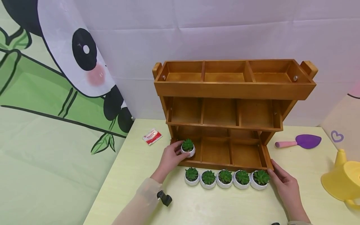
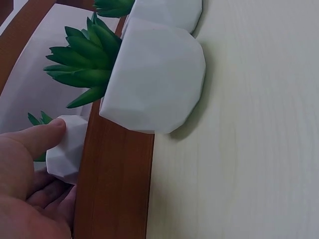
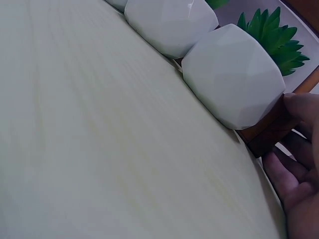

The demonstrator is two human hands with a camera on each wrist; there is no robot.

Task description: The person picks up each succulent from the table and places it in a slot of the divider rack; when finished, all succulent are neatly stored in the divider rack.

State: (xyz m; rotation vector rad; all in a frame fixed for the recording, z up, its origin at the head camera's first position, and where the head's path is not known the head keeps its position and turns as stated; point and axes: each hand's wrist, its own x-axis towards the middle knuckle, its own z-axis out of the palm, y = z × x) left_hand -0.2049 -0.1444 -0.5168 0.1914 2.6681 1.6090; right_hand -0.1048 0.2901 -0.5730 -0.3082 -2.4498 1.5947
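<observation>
My left hand [image 1: 170, 157] pinches a small potted succulent [image 1: 187, 150] in a white faceted pot, at the left compartment of the bottom tier of a brown wooden plant shelf [image 1: 234, 91]. The left wrist view shows the thumb on the side of this white pot [image 2: 67, 149], just behind the shelf's front board [image 2: 114, 184]. At the shelf's lower right front corner [image 3: 264, 137], my right hand [image 1: 287, 187] grips the wood between thumb and fingers. Several like succulents [image 1: 225, 178] stand in a row along the shelf's front; the rightmost pot [image 3: 232, 77] is near my right thumb.
Left of the shelf lies a red and white packet [image 1: 152, 136]. A purple trowel with a pink handle [image 1: 307, 141] lies to the right, and a yellow watering can [image 1: 343, 178] stands at the right edge. Behind the table hangs a printed cloth [image 1: 135, 47].
</observation>
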